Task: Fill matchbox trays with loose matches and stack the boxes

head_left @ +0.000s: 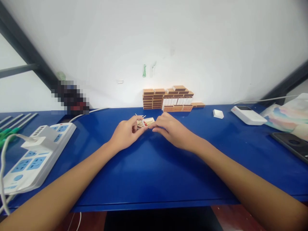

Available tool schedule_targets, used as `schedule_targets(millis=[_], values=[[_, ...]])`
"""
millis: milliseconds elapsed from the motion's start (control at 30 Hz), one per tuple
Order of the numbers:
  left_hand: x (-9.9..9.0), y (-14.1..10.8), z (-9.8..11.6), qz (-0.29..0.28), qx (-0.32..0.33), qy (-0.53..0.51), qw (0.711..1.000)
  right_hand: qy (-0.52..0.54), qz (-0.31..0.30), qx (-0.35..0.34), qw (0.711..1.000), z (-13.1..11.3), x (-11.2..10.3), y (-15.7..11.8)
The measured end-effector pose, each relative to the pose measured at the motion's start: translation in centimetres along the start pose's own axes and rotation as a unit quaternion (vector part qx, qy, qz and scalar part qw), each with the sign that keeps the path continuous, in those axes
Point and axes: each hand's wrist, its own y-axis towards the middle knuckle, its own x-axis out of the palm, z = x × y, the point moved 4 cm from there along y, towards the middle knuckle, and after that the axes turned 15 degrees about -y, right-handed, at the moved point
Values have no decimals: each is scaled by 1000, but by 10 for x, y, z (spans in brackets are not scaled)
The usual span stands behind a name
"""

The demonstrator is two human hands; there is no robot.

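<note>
At the centre of the frame, the left hand (pixel 127 131) is grasping the left end of an open matchbox (pixel 149 120) between thumb and index finger, with loose wooden matches (pixel 139 124) bunching inside its curl. The right hand (pixel 172 130) is bending its fingers in at the box's right end; whether those fingertips are pinching anything I cannot tell.

The box is probably light, thin cardboard, stiff along its edges but easily crushed — so the side walls are offering the safest hold, with gentle pressure. The matches are likely to be rolling, slipping and snapping if squeezed; gathering them mid-stick seems best.

Just above the hands, stacked matchboxes (pixel 152 100) are standing against the white wall (pixel 216 48). Toward the right, a small white block (pixel 218 114) is lying near a white device with a dark panel (pixel 247 115), while a pastel plastic bag (pixel 286 116) and a smartphone (pixel 291 146) are resting at the right edge. At the left, a power strip (pixel 38 163) is sitting on the blue tabletop (pixel 154 179).
</note>
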Motion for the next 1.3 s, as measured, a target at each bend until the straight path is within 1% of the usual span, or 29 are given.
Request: schedule_targets(millis=[100, 167, 233, 300, 367, 400, 433, 500, 600, 800, 867, 933, 1000, 1067, 1167, 1300], values=[[2, -1, 2, -15, 10, 2, 1000, 15, 49, 4, 999, 4, -12, 0], [3, -1, 3, -20, 13, 0, 1000, 54, 94, 45, 993, 6, -19, 0], [5, -2, 7, -27, 17, -8, 999, 116, 140, 108, 977, 9, -22, -1], [7, -2, 12, -30, 23, -25, 999, 200, 181, 166, 949, 11, -20, -2], [8, -3, 18, -25, 32, -43, 998, 278, 209, 198, 917, 13, -13, -3], [8, -4, 19, -19, 37, -51, 998, 301, 217, 205, 906, 13, -9, -3], [8, -4, 21, -12, 41, -56, 998, 310, 222, 209, 900, 14, -6, -4], [7, -4, 22, 2, 44, -64, 997, 294, 227, 215, 903, 15, 0, -5], [5, -4, 20, 12, 38, -73, 996, 258, 217, 228, 913, 17, 6, -7], [8, -5, 21, 2, 51, -56, 997, 276, 169, 251, 912, 18, 8, -7], [5, -3, 19, 8, 42, -51, 998, 255, 173, 262, 914, 21, 6, -8], [-3, 1, 15, 38, 33, -43, 998, 201, 194, 260, 924, 26, 2, -9], [-12, 6, 9, 83, 26, -22, 996, 127, 192, 238, 944, 29, 4, -9], [-19, 9, 2, 115, 15, 3, 993, 74, 141, 200, 967, 28, 13, -6], [-22, 12, -7, 119, -6, 28, 992, 51, 47, 140, 988, 19, 30, 2], [-21, 11, -11, 125, -20, 46, 991, 37, -1, 76, 996, -6, 38, 23]])
